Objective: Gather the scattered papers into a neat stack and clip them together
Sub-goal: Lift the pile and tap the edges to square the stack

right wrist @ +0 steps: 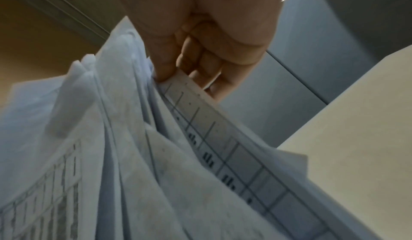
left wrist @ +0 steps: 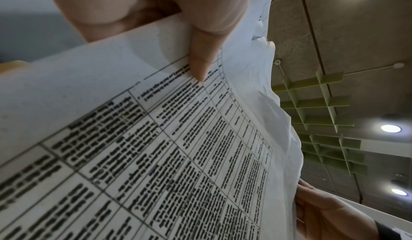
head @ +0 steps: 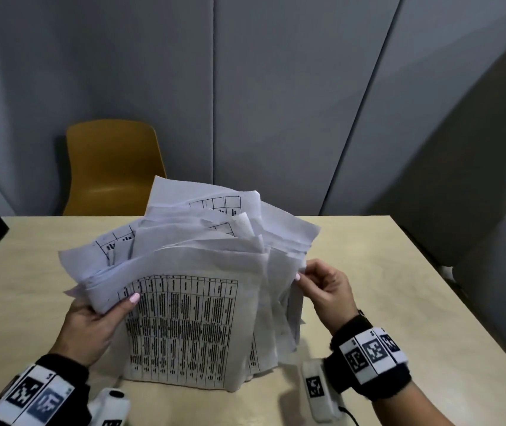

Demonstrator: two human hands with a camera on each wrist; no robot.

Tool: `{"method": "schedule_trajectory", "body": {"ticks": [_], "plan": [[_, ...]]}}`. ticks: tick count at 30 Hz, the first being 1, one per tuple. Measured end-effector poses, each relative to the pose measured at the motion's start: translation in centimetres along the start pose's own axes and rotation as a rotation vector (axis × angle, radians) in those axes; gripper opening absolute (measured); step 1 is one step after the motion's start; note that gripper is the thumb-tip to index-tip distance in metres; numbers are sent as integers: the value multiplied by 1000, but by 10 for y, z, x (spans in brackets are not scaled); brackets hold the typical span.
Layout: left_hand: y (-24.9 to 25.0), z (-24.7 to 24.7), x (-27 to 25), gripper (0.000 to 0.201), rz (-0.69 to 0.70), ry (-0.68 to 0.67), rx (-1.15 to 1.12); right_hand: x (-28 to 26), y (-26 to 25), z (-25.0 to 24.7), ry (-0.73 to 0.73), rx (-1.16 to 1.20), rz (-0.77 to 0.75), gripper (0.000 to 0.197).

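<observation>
Head view: papers [head: 190,302] stand on their lower edge on the table [head: 399,272], upper edges fanned and uneven, front sheet printed with a dense table of text. Left hand [head: 91,327] comes in from the lower left, palm toward the sheets; thumb lies across the front sheet's upper left corner, remaining fingers hidden behind the bundle, so it grips that side. Right hand [head: 328,290] sits at the bundle's right edge, wrist raised, fingers curled, thumb and fingertips pinching the edges of several sheets. Both wrists carry black bands with black-and-white coded markers. Yellow chair [head: 113,167] stands behind the table against grey wall panels.

Left wrist view adds: thumb [left wrist: 200,53] pressed flat on the printed face of the papers [left wrist: 156,155], tip at the table's header row; the right hand [left wrist: 323,213] shows at the far edge of the sheets. Ceiling with round lights and a green grid panel visible overhead, seen in no other view.

Right wrist view adds: curled fingers [right wrist: 200,57] close on the top edge of a gridded sheet, with the papers [right wrist: 133,155] splayed apart in separate layers below. Table [right wrist: 356,138] edge shows to the right. Picture is dim and slightly blurred.
</observation>
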State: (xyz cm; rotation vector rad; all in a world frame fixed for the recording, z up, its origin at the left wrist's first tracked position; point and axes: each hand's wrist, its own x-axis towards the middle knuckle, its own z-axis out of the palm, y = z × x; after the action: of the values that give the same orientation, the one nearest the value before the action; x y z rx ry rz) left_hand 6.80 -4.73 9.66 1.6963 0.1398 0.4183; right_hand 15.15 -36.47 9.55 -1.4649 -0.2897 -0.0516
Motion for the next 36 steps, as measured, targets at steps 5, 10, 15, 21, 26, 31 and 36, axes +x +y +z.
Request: {"method": "schedule_trajectory", "body": {"ticks": [5,10,15,21,26,31,36], "plan": [[1,-3,0,34,-13,14,21,17,-24,-3,-4,-10,-105,36],[2,-3,-1,31,-10,60,23,38,-54,-3,-92,-59,-117,20],[0,-6,0,38,-8,13,-78,62,-105,9,-207,-246,-166,14],[1,2,-1,25,28,-93,-206,66,-146,48,-279,-426,-264,16],[1,-1,1,60,21,-62,-242,64,-141,61,-316,-507,-237,16],[-6,-7,0,24,19,-100,-173,77,-158,50,-338,-373,-145,25],[-11,-4,1,6,45,-100,-169,79,-186,70,-378,-414,-193,24]]}}
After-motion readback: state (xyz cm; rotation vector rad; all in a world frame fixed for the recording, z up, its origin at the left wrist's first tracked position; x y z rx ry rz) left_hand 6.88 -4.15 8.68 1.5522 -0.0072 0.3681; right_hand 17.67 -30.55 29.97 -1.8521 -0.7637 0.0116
